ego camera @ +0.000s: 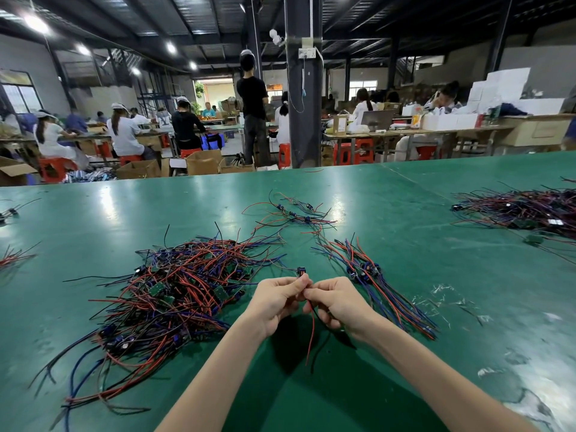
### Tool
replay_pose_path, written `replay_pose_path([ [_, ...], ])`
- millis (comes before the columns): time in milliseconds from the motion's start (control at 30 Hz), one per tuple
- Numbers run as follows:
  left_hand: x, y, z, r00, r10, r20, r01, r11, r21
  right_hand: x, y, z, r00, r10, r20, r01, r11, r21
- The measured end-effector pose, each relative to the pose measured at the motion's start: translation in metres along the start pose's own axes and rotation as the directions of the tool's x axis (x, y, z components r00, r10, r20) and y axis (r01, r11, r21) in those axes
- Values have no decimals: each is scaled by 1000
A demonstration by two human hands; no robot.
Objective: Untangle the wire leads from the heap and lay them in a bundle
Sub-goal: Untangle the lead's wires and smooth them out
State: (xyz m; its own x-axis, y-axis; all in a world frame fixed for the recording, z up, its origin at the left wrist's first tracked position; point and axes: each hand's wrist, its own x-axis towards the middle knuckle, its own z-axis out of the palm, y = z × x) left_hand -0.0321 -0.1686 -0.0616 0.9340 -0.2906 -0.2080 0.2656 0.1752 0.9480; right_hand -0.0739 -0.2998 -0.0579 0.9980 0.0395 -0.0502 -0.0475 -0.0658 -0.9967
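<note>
A big tangled heap of red, blue and black wire leads with small green boards lies on the green table, left of my hands. A straighter bundle of leads lies to the right of my hands. My left hand and my right hand meet above the table and both pinch one wire lead. Its small blue part sticks up between my fingertips, and its red and black wires hang down toward me.
A small loose group of leads lies farther back on the green table. Another large heap sits at the far right. Scraps of clear plastic lie right of the bundle. Several people work at benches beyond the table.
</note>
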Motion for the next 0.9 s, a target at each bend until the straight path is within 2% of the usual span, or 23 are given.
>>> replay_pose_path([
  [167,-1,0,0,1000,29,-2,-29,1000,0,-3,-4,2,1000,-11,12,12,996,-85],
  [500,-1,-4,5,979,190,-69,-187,981,57,-7,-11,5,1000,4,-12,-4,1000,-26],
  [633,-2,-3,5,977,202,-71,-198,978,65,-6,-11,5,1000,4,-3,-4,999,-38],
  [900,-4,-1,4,976,200,-89,-194,978,80,-8,-15,1,995,-8,102,12,999,-39],
])
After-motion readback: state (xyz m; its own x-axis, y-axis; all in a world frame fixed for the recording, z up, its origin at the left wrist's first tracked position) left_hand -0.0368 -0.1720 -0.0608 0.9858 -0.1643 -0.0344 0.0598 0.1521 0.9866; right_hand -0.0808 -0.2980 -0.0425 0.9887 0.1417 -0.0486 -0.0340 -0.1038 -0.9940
